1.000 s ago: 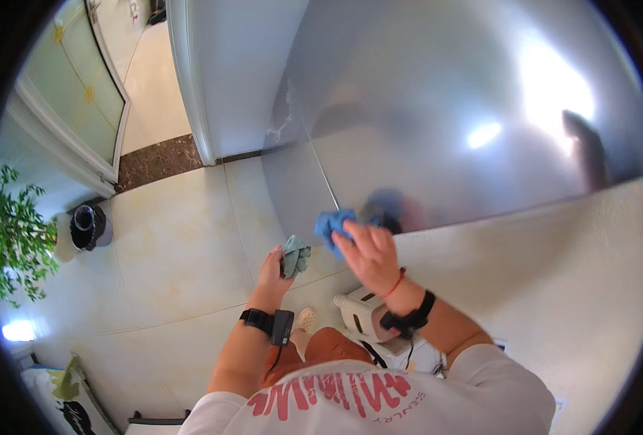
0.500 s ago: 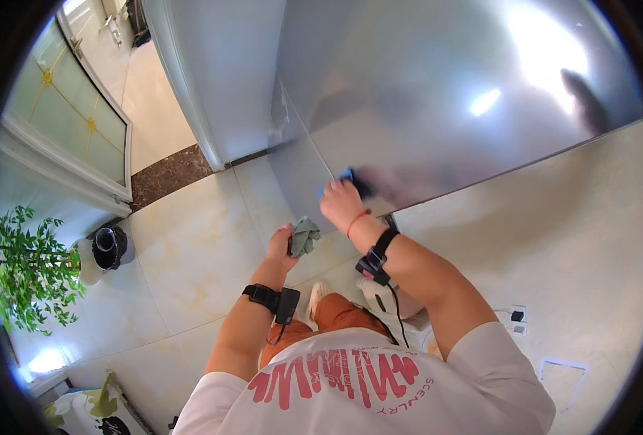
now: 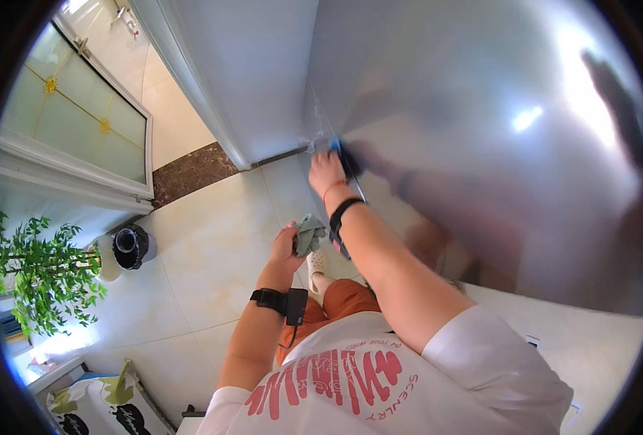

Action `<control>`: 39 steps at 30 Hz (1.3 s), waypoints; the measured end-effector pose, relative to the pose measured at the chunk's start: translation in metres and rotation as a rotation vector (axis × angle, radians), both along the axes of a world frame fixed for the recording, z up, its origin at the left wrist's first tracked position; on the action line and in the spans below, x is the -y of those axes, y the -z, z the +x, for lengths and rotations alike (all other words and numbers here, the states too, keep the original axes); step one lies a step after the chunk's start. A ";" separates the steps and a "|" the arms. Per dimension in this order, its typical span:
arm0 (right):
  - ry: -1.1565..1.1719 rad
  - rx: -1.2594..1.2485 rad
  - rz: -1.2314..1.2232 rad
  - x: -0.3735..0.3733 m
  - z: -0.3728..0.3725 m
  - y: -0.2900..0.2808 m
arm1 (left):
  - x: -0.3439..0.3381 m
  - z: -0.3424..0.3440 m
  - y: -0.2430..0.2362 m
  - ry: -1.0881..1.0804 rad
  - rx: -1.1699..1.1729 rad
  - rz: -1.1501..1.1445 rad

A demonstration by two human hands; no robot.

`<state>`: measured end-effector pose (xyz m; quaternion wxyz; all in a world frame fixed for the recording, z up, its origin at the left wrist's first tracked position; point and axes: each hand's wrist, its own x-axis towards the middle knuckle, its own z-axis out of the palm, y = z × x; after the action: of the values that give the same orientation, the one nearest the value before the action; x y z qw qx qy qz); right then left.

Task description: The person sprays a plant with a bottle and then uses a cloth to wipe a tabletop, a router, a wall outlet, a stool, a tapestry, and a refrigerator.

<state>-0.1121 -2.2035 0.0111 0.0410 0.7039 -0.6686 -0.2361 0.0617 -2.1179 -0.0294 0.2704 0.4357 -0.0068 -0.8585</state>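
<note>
My left hand (image 3: 284,245) is closed around a crumpled grey-green cloth (image 3: 310,234), held over the tiled floor in front of my legs. My right hand (image 3: 326,171) reaches forward and presses a blue cloth (image 3: 336,147) to a large glossy grey panel (image 3: 444,101). The spot lies by the thin vertical seam at the panel's left side. Most of the blue cloth is hidden by my fingers and its dark reflection. Both wrists carry black straps with small boxes.
A white door frame (image 3: 191,80) stands left of the panel, with a dark stone threshold (image 3: 194,174) below. Farther left are a frosted glass door (image 3: 89,109), a black bin (image 3: 129,245) and a leafy plant (image 3: 42,279). Pale tiles (image 3: 205,239) cover the floor.
My right hand has moved forward along the panel's seam with the blue cloth, its arm stretched out more. My view has shifted to the right. The left hand still grips the grey-green cloth.
</note>
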 end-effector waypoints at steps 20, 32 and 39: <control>-0.061 0.130 0.637 0.076 -0.064 0.168 | 0.108 -0.003 0.134 0.050 -0.017 0.245; -0.158 0.013 0.151 0.085 -0.048 0.306 | 0.113 -0.006 0.203 -0.087 -0.141 0.405; -0.160 -0.066 0.139 0.126 -0.053 0.337 | 0.126 0.011 0.222 -0.151 0.010 0.463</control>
<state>-0.1652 -2.3297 -0.3257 0.0329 0.7482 -0.5904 -0.3009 0.0725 -2.2440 -0.2517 0.2264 0.4896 0.2216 -0.8124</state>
